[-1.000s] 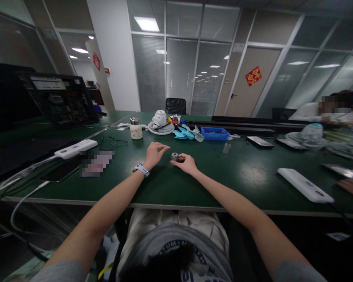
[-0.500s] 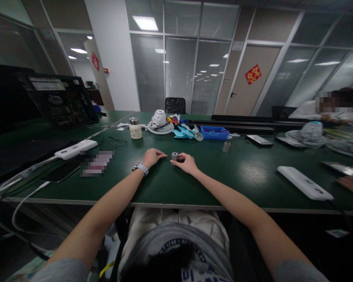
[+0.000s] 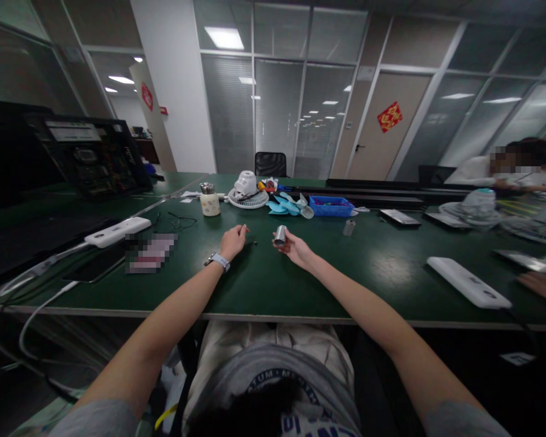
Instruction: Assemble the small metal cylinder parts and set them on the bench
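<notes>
Just above the green table (image 3: 264, 285), the right hand (image 3: 295, 249) grasps a small metal cylinder (image 3: 280, 235) between thumb and fingertips, clear of the surface. The cylinder's long axis stands close to upright, with its top tipped slightly to the right and away from the person. Which end is which is too small to tell. The right palm is turned up and leftward, the wrist raised and the forearm stretched forward.

Near it, the left hand (image 3: 233, 240) hovers low over the table with thumb and forefinger pinched shut. Anything between them is too small to make out. A watch (image 3: 217, 261) sits on that wrist.

Further out, a second metal cylinder (image 3: 348, 227) stands alone on the table, so there are two in all. Beyond are one blue tray (image 3: 332, 207), one white fan (image 3: 248, 189) and one jar (image 3: 210, 201). Two white power strips lie well apart, one at the left (image 3: 117, 231) and one at the right (image 3: 468, 282).
</notes>
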The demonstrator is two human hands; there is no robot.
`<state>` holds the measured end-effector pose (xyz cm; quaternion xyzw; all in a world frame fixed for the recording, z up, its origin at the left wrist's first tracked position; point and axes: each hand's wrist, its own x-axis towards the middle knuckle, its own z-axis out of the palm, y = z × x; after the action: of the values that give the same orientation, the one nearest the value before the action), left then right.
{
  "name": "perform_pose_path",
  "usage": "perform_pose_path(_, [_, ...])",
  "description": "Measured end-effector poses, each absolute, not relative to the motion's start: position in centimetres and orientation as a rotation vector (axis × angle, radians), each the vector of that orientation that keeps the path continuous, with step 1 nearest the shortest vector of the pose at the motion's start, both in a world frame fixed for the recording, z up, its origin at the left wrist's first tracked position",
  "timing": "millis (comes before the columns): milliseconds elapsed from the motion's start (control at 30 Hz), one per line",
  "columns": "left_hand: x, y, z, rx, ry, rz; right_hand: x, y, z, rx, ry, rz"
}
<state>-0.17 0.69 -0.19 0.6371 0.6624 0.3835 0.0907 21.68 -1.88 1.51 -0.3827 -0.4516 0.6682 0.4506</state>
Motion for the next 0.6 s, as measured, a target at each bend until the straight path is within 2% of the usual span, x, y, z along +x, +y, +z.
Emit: perform_pose_path(600, [-0.06, 0.72, -0.22, 1.850, 1.959, 1.208, 22.75, -1.37, 1.70, -0.931, -0.894, 1.860])
